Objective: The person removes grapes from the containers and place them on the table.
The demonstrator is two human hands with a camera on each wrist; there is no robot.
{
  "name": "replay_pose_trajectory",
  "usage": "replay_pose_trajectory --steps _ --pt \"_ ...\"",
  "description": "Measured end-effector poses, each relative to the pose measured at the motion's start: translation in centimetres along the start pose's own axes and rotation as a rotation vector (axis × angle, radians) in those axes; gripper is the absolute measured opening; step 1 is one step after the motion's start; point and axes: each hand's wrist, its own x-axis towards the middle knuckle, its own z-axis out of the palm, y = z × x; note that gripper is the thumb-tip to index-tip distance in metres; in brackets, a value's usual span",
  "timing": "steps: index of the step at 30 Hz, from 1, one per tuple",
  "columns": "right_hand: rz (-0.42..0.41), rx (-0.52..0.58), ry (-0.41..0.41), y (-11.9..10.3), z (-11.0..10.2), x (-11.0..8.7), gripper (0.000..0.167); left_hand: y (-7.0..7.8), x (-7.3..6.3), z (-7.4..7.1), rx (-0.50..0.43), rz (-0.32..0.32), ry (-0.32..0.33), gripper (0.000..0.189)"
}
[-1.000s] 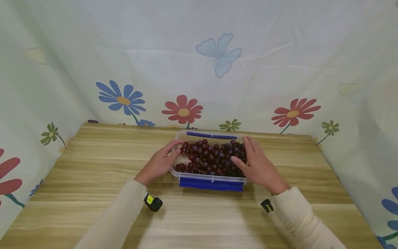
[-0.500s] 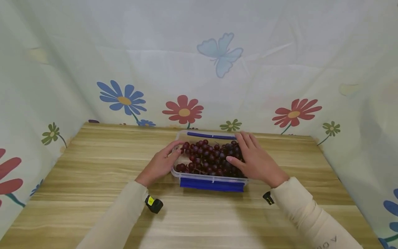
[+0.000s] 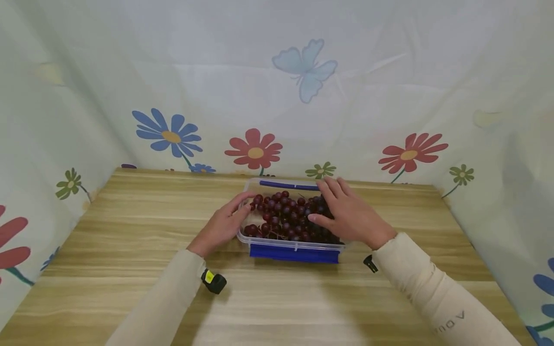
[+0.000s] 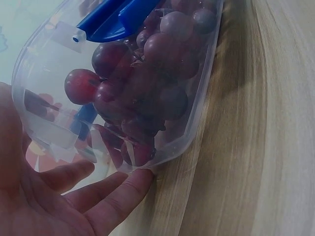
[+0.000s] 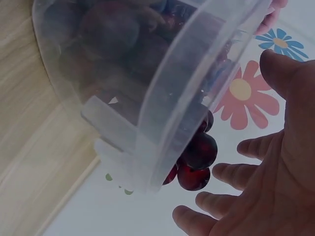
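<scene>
A clear plastic food container (image 3: 298,246) with blue clips sits on the table, filled with a heap of dark red grapes (image 3: 285,216). My left hand (image 3: 222,226) is at its left end, thumb at the rim. In the left wrist view the extended fingers (image 4: 120,196) touch the lower end wall. My right hand (image 3: 352,214) hovers flat over the right end, fingers straight, hiding some of the grapes. The right wrist view shows that palm (image 5: 275,187) just above the grapes (image 5: 199,150) that rise over the rim, nothing held in it.
The wood-grain table (image 3: 151,226) runs to a white curtain (image 3: 207,86) printed with flowers and a butterfly, behind and on both sides. The blue front clip (image 3: 294,253) hangs down; the blue back clip (image 3: 285,185) lies along the far rim.
My right hand has shifted left from the container's right edge to over the grapes. The left hand and the container have stayed in place.
</scene>
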Motion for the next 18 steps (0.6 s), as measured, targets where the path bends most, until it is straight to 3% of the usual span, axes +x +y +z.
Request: replay_pose_trajectory --steps 11,18 --pt "-0.045 -0.035 -0.051 -0.2 -0.2 0.8 0.088 -0.2 -0.1 -0.1 -0.003 -0.010 0.004 0.046" --pt "-0.008 -0.045 -0.107 0.0 -0.2 1.1 0.084 0.1 0.0 0.0 -0.007 -0.004 0.007 0.043"
